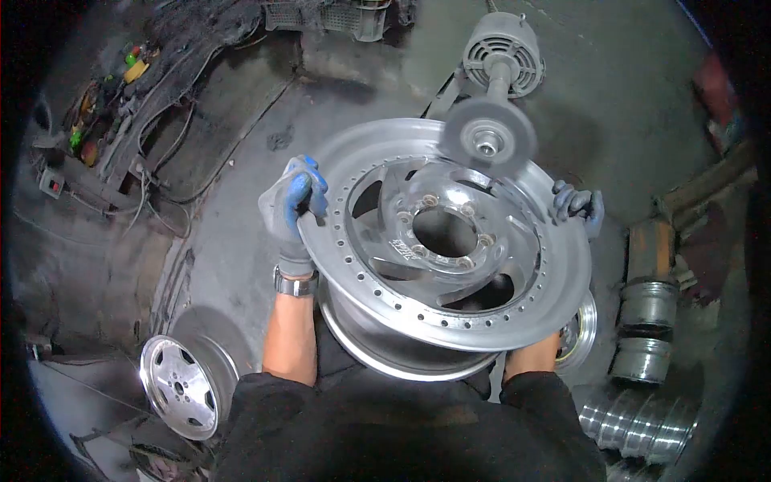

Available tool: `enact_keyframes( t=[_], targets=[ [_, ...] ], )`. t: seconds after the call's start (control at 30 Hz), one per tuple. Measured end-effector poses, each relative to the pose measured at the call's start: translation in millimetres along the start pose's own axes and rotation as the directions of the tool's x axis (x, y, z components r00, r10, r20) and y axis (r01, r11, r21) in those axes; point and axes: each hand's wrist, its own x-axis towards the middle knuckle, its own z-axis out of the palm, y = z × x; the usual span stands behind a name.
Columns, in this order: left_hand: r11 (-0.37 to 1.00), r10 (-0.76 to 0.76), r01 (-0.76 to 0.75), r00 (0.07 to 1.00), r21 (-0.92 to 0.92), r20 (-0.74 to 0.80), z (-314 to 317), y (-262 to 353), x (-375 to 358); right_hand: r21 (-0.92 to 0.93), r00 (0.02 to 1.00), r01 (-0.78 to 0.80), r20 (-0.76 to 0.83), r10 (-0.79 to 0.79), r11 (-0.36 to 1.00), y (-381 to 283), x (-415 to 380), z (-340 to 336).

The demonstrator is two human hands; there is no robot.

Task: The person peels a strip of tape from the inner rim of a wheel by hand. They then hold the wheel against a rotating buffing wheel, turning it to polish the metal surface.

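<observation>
A large silver wheel rim [361, 293] tilts in front of me, its spoked face and ring of small holes turned up. My left hand [295, 197], in a blue and grey glove, is closed on the rim's left edge. Over on the right edge, my right hand [577, 207] wraps its gloved fingers around the lip; its wrist is hidden behind the rim. A round polishing wheel [488, 132] on a motor shaft overlaps the rim's far upper edge and looks blurred.
The electric motor [504, 52] stands beyond the rim. Another wheel rim [181, 387] rests at lower left. Several shiny rims [642, 422] are stacked at lower right. Cables [173, 197] and a switch box [51, 183] lie at left. A plastic crate [329, 18] sits at the back.
</observation>
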Motion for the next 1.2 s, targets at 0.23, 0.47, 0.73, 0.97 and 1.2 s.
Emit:
enact_keyframes(
  t=[0.23, 0.47, 0.73, 0.97, 1.2],
  targets=[
    [0.993, -0.032, 0.037, 0.998, -0.114, 0.052, 13, -44, 24, -0.116, 0.999, 0.006, -0.037, -0.01, 0.993, -33, -22, 7],
    [0.997, -0.006, 0.01, 0.998, -0.074, 0.056, 6, -38, 18, -0.06, 1.0, -0.015, 0.003, 0.015, 0.998, -24, -14, -7],
    [0.99, 0.032, -0.03, 0.999, -0.137, 0.009, 11, -40, 18, -0.048, 0.999, 0.009, 0.046, -0.006, 0.999, -26, -13, -6],
    [0.992, 0.069, -0.068, 0.998, -0.104, 0.004, 6, -34, 12, -0.03, 0.998, 0.01, 0.07, -0.008, 0.999, -18, -9, -6],
    [0.993, 0.024, -0.023, 1.0, -0.114, 0.003, 7, -34, 11, -0.115, 0.996, 0.043, -0.073, -0.051, 0.992, -20, -13, -1]
  ],
)
